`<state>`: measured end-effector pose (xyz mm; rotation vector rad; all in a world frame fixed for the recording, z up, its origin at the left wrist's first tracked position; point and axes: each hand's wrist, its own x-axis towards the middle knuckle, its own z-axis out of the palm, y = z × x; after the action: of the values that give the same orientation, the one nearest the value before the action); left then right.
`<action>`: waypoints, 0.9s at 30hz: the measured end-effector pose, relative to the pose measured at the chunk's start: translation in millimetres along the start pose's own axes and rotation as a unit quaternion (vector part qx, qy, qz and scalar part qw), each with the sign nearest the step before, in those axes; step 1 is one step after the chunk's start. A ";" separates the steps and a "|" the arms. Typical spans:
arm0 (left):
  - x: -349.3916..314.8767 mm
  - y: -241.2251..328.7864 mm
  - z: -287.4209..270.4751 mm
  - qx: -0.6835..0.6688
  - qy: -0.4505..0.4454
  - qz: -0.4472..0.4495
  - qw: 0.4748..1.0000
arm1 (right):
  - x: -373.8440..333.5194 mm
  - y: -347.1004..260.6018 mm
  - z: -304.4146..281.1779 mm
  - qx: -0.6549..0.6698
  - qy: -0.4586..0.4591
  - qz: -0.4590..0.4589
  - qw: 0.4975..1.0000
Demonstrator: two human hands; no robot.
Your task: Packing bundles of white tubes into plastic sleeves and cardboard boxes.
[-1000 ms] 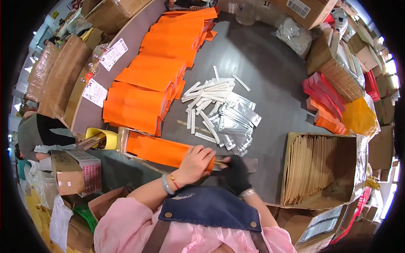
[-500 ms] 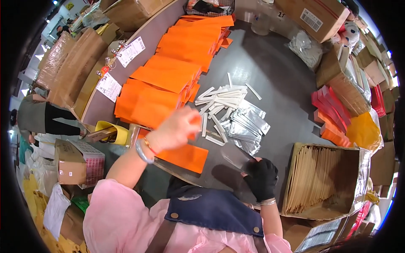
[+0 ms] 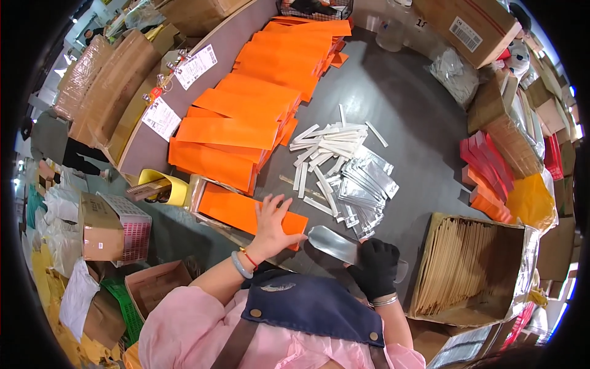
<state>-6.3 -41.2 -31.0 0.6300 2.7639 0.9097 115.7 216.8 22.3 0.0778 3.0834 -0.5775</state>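
Note:
My left hand (image 3: pixel 272 226) is bare, with its fingers spread over the right end of a flat orange sheet (image 3: pixel 230 209) at the table's near edge. My right hand (image 3: pixel 376 267), in a black fingerless glove, grips a clear, shiny flat plastic strip with rounded ends (image 3: pixel 332 243); one end points toward my left thumb and the other sticks out past the glove. Beyond my hands lie a heap of white strips (image 3: pixel 338 142) and a fanned pile of silvery flat packets (image 3: pixel 369 184). Overlapping stacks of orange sheets (image 3: pixel 246 101) run along the table's left side.
A carton of upright brown pieces (image 3: pixel 522 270) stands at the right, near red and orange stacks (image 3: pixel 485 161). A yellow container (image 3: pixel 175 187) hangs by the left edge. At the back are a clear bottle (image 3: pixel 391 31), a cardboard box (image 3: pixel 464 27) and a wire basket (image 3: pixel 316 8).
My left hand has come down toward me from above the orange stack onto the near orange sheet, its fingers now spread. The clear strip in my right hand has turned flatter and shows brighter.

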 end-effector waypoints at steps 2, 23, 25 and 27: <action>0.1 0.2 -0.9 0.007 -0.001 -0.008 1.000 | 4.4 -3.5 5.3 0.054 -0.043 -0.013 0.998; 128.7 -8.7 7.5 0.187 -0.013 0.384 0.904 | -130.4 159.6 -33.4 0.043 0.320 0.339 0.884; 127.4 -6.3 6.4 0.163 -0.018 0.385 0.908 | -141.8 167.2 -39.3 0.001 0.340 0.418 0.842; 125.2 -1.7 5.5 0.140 -0.021 0.385 0.912 | -143.1 172.7 -47.0 -0.050 0.242 0.464 0.851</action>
<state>-117.7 15.6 -39.3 1.8414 2.6119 0.5697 267.4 387.7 5.4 1.8144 2.9034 -0.3487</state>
